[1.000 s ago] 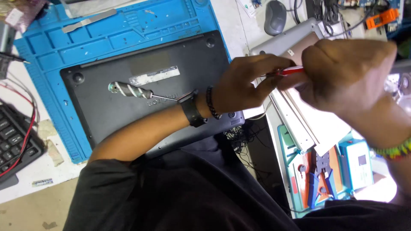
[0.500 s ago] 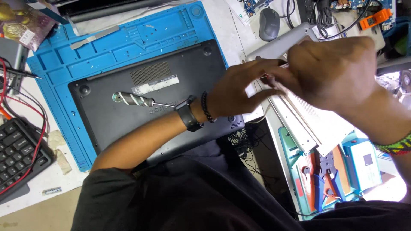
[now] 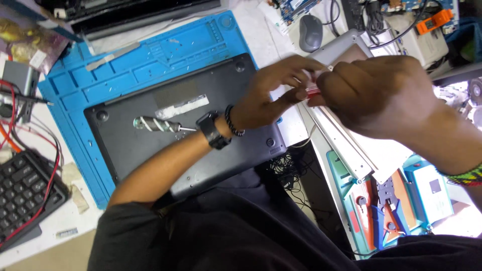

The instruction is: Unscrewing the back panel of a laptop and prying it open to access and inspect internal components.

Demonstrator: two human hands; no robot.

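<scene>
A black laptop [image 3: 145, 135] lies bottom side up on a blue work mat [image 3: 150, 55]. A screwdriver with a striped green and white handle [image 3: 155, 124] rests on the laptop's base. My left hand [image 3: 273, 93], with a black watch and bead bracelet at the wrist, pinches the tip of a small red tool [image 3: 312, 92] at the laptop's right edge. My right hand [image 3: 381, 95] is closed around the same red tool; most of the tool is hidden in my fist.
A black keyboard [image 3: 22, 193] with red wires sits at the left. A grey mouse [image 3: 310, 31] and circuit boards lie at the back. White metal rails [image 3: 346, 145] and a teal tray with red pliers [image 3: 386, 211] are at the right.
My hands have stayed together at the laptop's right edge, fingers shifting on the red tool. The camera view has drifted a little. The striped screwdriver has not moved.
</scene>
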